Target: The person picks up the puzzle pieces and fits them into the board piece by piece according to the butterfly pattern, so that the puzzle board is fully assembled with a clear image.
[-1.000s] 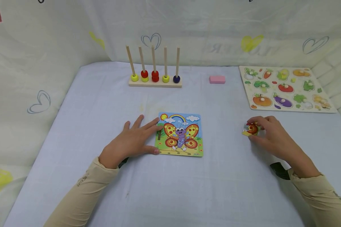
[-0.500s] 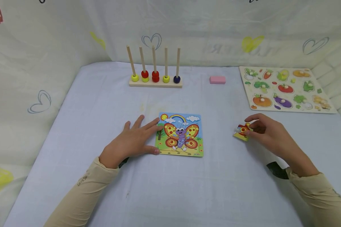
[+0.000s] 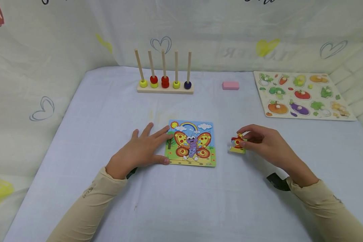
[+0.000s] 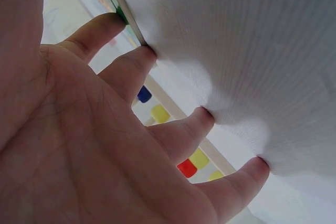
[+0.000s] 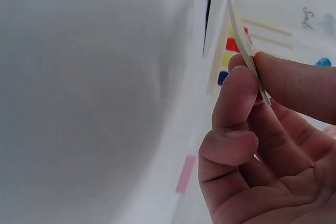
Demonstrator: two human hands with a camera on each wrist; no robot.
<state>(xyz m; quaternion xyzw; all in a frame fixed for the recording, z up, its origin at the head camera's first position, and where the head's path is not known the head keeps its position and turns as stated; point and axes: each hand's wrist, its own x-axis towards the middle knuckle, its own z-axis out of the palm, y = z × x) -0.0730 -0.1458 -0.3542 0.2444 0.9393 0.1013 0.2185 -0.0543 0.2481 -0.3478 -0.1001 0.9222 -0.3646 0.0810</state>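
Note:
A square butterfly puzzle lies flat on the white-covered table in the head view. At its left edge rests my left hand, fingers spread and straight; in the left wrist view the fingertips touch the table and the board's edge. To the right of the puzzle my right hand pinches a puzzle piece with red, orange and yellow print, apart from the puzzle. Edge-on in the right wrist view, the thin piece sits between thumb and fingers, raised off the table. Part of its picture is hidden by the thumb.
Behind the puzzle stands a wooden peg counter with coloured beads on upright rods. A pink block lies to its right. At the back right is a vegetable knob-puzzle board. A printed cloth hangs behind the table.
My right hand has moved left toward the butterfly puzzle, carrying the piece with it. The left hand and the puzzle have stayed in place.

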